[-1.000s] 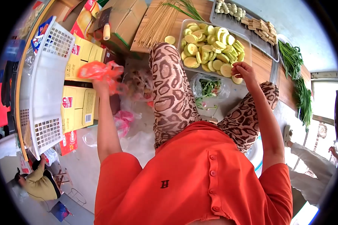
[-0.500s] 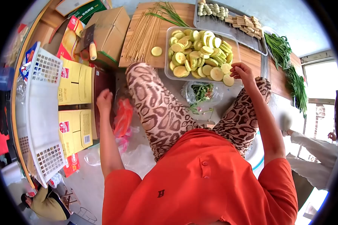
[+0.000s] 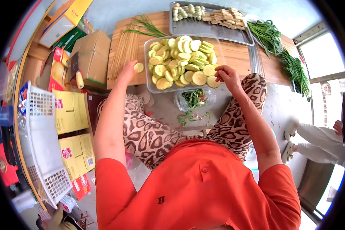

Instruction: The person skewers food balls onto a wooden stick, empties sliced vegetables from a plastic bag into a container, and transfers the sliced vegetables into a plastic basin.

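My left hand [image 3: 127, 71] reaches onto the wooden table [image 3: 237, 51], its fingers beside a single pale round slice [image 3: 138, 67] and on a bundle of bamboo skewers [image 3: 120, 53]. It holds nothing that I can see. My right hand [image 3: 227, 75] rests at the near right corner of a clear plastic tray [image 3: 149, 82] heaped with yellow-green vegetable slices [image 3: 182, 57], fingers pinched on the tray's edge or a slice there. My knees in leopard-print trousers sit just below the table's edge.
A metal tray [image 3: 211, 27] with skewered food lies at the table's far side, green chives [image 3: 285, 53] to its right. Cardboard boxes [image 3: 90, 53], yellow cartons [image 3: 71, 111] and a white plastic basket [image 3: 42, 142] stand left. A bag of greens [image 3: 193, 99] lies underfoot. Another person's feet [image 3: 291, 142] are at right.
My left hand let go of the orange plastic bag, dropped it to the floor, then rose onto the table by the lone slice. The right hand stayed at the tray's corner.
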The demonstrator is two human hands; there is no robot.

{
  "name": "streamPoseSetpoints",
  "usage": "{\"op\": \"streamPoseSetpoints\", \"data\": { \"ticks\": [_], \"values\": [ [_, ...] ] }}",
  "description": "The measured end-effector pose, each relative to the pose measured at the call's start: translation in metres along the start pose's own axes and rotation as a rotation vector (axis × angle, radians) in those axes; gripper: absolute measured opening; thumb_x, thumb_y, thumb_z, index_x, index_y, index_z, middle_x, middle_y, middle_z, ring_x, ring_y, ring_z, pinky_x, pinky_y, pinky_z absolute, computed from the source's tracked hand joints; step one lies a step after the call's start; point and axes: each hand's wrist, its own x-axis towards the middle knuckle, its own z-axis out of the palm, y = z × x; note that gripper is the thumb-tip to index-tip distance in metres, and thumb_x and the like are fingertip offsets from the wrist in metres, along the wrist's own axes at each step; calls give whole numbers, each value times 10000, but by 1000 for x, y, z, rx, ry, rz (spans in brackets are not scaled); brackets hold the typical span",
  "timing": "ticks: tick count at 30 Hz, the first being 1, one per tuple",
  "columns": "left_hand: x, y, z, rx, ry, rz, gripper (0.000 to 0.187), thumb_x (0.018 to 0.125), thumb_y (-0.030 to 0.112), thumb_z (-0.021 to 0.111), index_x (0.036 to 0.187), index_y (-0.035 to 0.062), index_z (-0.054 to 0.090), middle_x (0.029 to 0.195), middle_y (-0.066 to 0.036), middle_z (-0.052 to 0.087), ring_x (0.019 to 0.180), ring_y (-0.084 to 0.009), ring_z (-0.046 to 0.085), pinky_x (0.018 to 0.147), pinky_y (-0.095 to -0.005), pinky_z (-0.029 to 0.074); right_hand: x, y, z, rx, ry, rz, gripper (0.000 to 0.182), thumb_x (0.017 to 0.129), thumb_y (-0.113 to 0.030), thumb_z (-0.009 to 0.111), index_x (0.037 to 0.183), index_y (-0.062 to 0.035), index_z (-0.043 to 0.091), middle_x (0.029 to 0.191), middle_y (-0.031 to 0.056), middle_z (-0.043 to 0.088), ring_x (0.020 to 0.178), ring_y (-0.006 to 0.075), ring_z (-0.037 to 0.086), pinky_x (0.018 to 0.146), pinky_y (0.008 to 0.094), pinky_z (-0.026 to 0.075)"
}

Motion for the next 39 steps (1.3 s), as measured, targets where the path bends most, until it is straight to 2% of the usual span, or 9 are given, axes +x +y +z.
{"op": "streamPoseSetpoints", "data": {
  "ticks": [5,10,17,25,28,30,34,37,39],
  "values": [
    [4,-6,28,61,-101,8,526,735,38,635,1236,79,479,1248,-201,445,1120,-364,468,910,-428,414,-10,-1,-10,-5,50,-13,158,861,-61,484,935,11,603,727,46,613,614,102,590,577,225,464],
    [2,25,10,199,-70,-50,473,741,-13,570,1195,100,499,1091,-192,482,962,-378,551,798,-457,461,-12,1,-15,-36,82,-26,158,847,-57,490,926,16,606,723,56,617,611,102,582,586,234,468],
    [5,42,5,242,-139,-109,430,741,4,585,1155,103,522,1117,-172,478,932,-377,565,775,-453,475,-18,-12,-14,-145,57,-21,156,878,-65,481,949,21,590,731,37,601,628,87,563,595,219,453],
    [25,4,4,-203,196,-356,528,683,253,713,1161,101,548,1015,-195,562,899,-312,583,741,-386,477,-17,-12,-10,-171,49,-10,163,873,-66,475,951,14,593,728,35,600,628,87,564,590,221,447],
    [13,66,-32,-485,200,-277,559,726,289,695,1225,101,527,1032,-163,564,910,-254,576,744,-352,473,-15,-13,-8,-185,37,-11,162,870,-68,481,955,16,591,732,38,601,629,84,565,602,221,454],
    [10,81,-28,-609,134,-235,634,778,338,673,1308,74,447,1096,-154,551,957,-215,551,791,-325,461,-14,-17,-6,-207,27,6,175,863,-75,492,972,18,593,753,48,618,653,103,585,638,240,474],
    [15,96,-8,-728,217,-108,735,858,498,532,1367,14,317,1297,-221,428,1195,-292,435,960,-361,376,-8,-1,3,-282,194,-171,212,839,-116,540,1007,4,587,789,110,648,750,196,631,693,312,496],
    [14,118,0,-608,239,-93,746,884,562,403,1375,10,297,1382,-243,324,1291,-364,300,1063,-391,233,-4,7,6,-257,409,-189,307,843,-170,571,1101,-5,544,968,167,626,894,264,609,781,352,477],
    [15,122,18,-562,250,-43,714,896,523,413,1370,2,297,1374,-241,335,1284,-364,307,1054,-395,248,2,24,6,-26,407,-58,382,853,-201,570,1169,1,498,1111,200,558,990,296,568,831,363,454]
  ]
}}
